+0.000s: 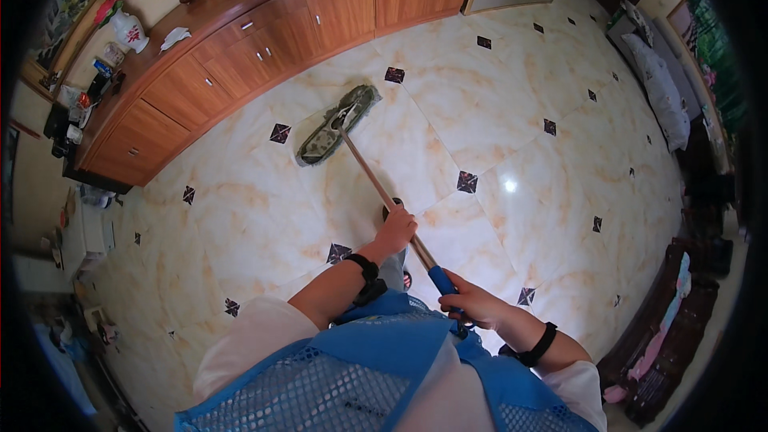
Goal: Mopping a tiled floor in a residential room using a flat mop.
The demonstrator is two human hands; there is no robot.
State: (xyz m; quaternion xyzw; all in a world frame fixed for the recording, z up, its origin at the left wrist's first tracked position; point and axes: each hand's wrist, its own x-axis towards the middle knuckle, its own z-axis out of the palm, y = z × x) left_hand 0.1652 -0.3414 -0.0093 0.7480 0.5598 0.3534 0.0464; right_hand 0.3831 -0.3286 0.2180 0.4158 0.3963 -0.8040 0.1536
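A flat mop with a grey-green fringed head point(338, 126) lies on the glossy cream tile floor point(432, 240), a short way from the wooden cabinet. Its copper-coloured pole point(368, 170) slants back toward my body and ends in a blue grip point(442, 280). My left hand point(396, 230) is closed round the middle of the pole. Lower down, my right hand point(472, 300) wraps the blue grip near its end. Both wrists wear black bands. Part of my foot shows beside the pole below the left hand.
A long brown cabinet point(232, 48) curves along the far left, with a white vase point(128, 30) and small items on top. A dark wooden bench point(680, 312) with a pink cloth stands at right. Farther back at right is a seat with a pale cushion point(658, 88).
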